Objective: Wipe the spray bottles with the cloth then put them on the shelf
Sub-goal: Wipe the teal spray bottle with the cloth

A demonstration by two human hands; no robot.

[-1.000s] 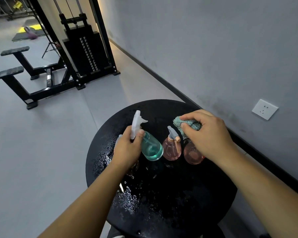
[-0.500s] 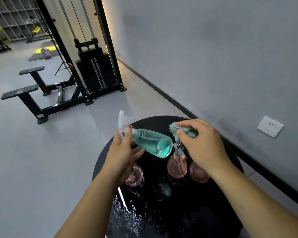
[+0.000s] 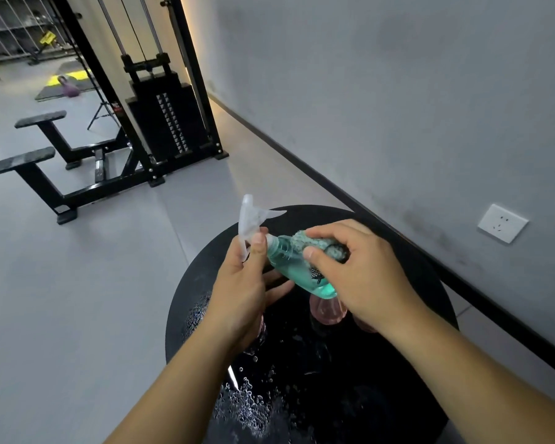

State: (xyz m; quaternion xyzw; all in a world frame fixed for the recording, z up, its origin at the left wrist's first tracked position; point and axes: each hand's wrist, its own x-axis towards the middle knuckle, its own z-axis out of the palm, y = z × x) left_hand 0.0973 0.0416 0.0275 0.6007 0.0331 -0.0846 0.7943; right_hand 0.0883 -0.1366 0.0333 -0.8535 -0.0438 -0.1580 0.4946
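The teal spray bottle (image 3: pixel 297 270) is gripped tilted by the left hand (image 3: pixel 241 293) above the round surface (image 3: pixel 423 283), near its far edge; the cloth (image 3: pixel 321 246) is pinched against it by the right hand (image 3: pixel 362 277).

The spray bottle (image 3: pixel 293 267) is clear teal-green, its liquid the same tint, with a translucent white trigger head (image 3: pixel 250 219) and a small black mark on its side. The cloth (image 3: pixel 321 243) is a speckled teal-green with a nubbly texture. Two pink bottles (image 3: pixel 327 310) are a see-through rose colour. The round counter (image 3: pixel 398 363) is glossy black, dotted with pale water droplets (image 3: pixel 247 405). The wall (image 3: pixel 382 91) is flat grey with darker smudges, edged by a black skirting strip (image 3: pixel 462 283). The socket plate (image 3: pixel 502 223) is white. The floor (image 3: pixel 77 299) is light grey. The gym machine (image 3: pixel 161 116) is black, its weight stack showing rows of pale marks. A far mat (image 3: pixel 64 83) is dark with a bright yellow patch.
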